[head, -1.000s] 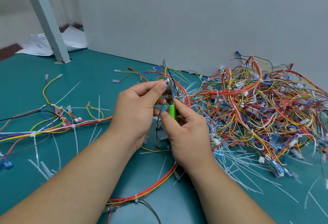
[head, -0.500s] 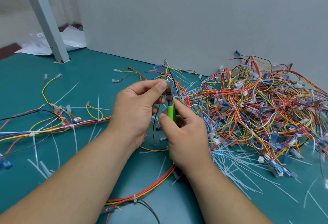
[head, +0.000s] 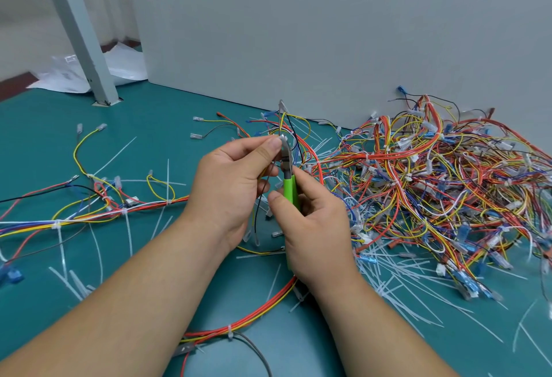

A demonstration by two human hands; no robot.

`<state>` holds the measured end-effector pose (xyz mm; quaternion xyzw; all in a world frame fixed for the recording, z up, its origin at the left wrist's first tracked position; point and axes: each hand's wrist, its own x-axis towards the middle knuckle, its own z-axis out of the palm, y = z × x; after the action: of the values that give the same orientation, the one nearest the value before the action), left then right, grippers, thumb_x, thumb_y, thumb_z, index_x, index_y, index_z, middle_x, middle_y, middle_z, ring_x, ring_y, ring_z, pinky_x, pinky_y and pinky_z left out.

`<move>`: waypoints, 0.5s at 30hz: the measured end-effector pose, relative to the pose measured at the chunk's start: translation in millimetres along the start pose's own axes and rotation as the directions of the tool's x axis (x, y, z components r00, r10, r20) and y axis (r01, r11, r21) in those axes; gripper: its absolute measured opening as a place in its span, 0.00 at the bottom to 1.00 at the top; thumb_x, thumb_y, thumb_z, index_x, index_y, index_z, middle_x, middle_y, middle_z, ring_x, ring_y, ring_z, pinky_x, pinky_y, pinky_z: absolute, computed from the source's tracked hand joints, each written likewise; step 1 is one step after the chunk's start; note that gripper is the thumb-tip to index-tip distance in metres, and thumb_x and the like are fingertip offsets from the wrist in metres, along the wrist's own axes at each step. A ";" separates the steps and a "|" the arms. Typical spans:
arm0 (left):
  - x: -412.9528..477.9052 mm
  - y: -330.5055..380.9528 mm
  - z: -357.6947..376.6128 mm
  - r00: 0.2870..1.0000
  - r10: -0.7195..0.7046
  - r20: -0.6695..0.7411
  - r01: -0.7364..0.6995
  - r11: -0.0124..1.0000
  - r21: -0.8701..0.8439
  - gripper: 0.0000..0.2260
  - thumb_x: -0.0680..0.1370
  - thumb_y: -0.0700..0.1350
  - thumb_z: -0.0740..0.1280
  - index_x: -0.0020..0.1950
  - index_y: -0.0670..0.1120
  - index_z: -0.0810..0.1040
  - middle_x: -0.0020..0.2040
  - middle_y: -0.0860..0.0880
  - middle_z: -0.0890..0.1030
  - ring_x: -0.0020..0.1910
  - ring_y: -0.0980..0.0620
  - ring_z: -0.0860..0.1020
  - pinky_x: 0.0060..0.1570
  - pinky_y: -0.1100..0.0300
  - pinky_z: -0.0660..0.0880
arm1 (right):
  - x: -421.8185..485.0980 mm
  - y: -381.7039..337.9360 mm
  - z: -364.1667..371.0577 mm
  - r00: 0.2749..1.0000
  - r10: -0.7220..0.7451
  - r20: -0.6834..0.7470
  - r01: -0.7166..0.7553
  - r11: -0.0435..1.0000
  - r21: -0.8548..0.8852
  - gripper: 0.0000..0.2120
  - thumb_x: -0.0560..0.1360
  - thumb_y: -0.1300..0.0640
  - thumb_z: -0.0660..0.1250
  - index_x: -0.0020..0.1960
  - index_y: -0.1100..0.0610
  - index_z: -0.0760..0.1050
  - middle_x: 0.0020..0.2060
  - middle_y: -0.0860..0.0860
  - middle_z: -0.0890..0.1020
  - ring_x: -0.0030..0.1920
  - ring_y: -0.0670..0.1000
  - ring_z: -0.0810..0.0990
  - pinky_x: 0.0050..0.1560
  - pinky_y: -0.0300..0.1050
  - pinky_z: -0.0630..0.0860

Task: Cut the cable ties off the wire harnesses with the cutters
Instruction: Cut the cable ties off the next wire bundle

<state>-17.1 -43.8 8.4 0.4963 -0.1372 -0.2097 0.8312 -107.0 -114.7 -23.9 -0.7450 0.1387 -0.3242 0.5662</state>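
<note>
Left hand point(head: 230, 185) pinches the harness point(head: 287, 125), right hand point(head: 313, 227) grips the cutters point(head: 289, 187): nip only the cable tie point(head: 283, 139), sparing wires.

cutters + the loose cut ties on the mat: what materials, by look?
Cutters: dull grey head, likely steel; glossy bright-green handles, probably plastic or rubber sleeves. Cut cable ties: thin translucent white strips, stiff and straight, likely nylon.

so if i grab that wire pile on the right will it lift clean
Probably floppy: the wire pile lies in loose, sagging loops. It would likely drag neighbours along, since its strands cross and interlock. The cut ties under its near edge would probably slide or scatter.
</note>
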 end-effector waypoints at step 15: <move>-1.8 1.6 1.3 0.999 0.011 0.039 -0.012 1.000 0.029 0.07 0.76 0.41 0.72 0.40 0.49 0.88 0.39 0.49 0.84 0.32 0.56 0.76 0.27 0.65 0.70 | -1.2 1.6 0.4 0.998 -0.041 -0.049 0.041 0.999 0.002 0.13 0.75 0.52 0.71 0.54 0.35 0.81 0.45 0.61 0.81 0.42 0.56 0.76 0.48 0.57 0.77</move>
<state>-18.9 -43.2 10.4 0.5034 -0.1593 -0.2126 0.8222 -107.4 -114.2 -25.7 -0.7388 0.1368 -0.3538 0.5570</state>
